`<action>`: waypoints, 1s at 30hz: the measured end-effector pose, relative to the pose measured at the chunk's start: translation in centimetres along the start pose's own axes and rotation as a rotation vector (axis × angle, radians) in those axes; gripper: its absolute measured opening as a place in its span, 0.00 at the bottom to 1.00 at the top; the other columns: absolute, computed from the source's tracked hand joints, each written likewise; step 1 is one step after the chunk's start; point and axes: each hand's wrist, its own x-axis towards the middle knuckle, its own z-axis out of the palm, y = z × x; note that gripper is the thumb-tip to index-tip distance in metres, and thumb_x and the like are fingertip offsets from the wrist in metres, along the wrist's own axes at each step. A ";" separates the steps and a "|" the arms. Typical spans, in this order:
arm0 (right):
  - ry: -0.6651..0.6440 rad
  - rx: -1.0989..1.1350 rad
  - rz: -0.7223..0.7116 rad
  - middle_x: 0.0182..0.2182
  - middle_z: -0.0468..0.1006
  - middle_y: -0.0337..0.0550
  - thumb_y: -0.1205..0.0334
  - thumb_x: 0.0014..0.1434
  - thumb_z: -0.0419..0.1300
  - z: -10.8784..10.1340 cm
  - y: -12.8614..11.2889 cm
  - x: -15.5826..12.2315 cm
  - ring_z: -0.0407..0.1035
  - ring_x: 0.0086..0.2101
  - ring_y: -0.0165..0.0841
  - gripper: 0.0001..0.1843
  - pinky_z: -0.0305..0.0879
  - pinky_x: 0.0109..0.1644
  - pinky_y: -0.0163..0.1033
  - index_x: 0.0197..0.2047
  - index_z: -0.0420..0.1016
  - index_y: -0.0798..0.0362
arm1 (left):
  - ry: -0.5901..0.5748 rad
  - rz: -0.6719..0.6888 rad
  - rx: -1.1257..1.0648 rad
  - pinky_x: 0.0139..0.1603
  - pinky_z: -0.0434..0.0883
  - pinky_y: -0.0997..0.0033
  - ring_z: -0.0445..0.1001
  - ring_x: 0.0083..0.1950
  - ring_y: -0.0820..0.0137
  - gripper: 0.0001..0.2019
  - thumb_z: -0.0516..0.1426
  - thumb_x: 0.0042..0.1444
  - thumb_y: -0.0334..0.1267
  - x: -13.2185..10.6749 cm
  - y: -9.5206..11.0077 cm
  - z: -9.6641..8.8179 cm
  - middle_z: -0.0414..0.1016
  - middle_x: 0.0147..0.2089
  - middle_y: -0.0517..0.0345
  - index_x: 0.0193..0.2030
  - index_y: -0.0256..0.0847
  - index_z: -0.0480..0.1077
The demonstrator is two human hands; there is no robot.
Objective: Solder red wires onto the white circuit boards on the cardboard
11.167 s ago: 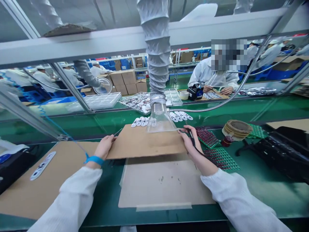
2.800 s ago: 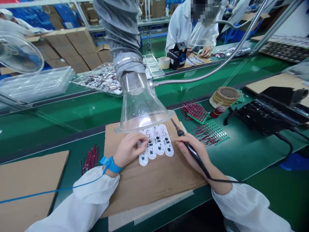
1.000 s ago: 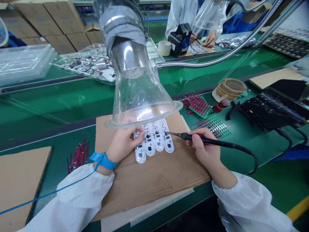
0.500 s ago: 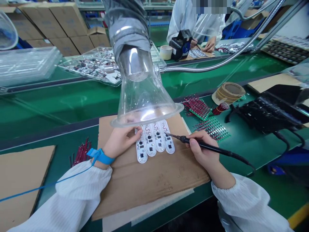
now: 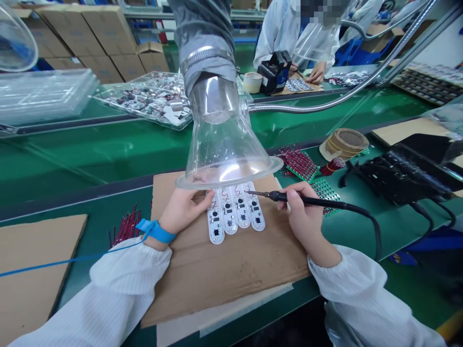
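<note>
The white circuit boards [image 5: 231, 217] lie side by side on the cardboard [image 5: 224, 284], long ends pointing away from the person, with the left hand [image 5: 183, 209] pressed against them and the right hand [image 5: 302, 212] just apart, pinching a soldering iron [image 5: 307, 196] over them.

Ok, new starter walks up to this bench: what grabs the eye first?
The clear plastic fume funnel on its grey ducted hose hangs front and centre, just above a row of white circuit boards on a cardboard sheet. Under its rim, the right hand points a black soldering iron at the boards, while the left hand touches their edge.
</note>
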 end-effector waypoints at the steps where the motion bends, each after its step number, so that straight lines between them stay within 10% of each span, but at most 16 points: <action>1: -0.016 0.001 0.001 0.23 0.77 0.36 0.39 0.75 0.64 0.0 0.3 -0.3 0.71 0.23 0.32 0.22 0.68 0.27 0.38 0.37 0.77 0.47 | 0.001 0.003 -0.001 0.61 0.80 0.51 0.79 0.59 0.54 0.08 0.61 0.71 0.40 0.0 0.0 0.0 0.82 0.50 0.50 0.39 0.43 0.77; 30: -0.142 0.028 -0.040 0.27 0.81 0.36 0.48 0.77 0.65 -0.4 1.1 -0.8 0.75 0.24 0.30 0.15 0.72 0.29 0.34 0.41 0.79 0.48 | -0.057 -0.033 -0.026 0.61 0.80 0.49 0.79 0.57 0.54 0.09 0.61 0.69 0.41 0.0 -0.4 0.1 0.81 0.47 0.50 0.37 0.43 0.76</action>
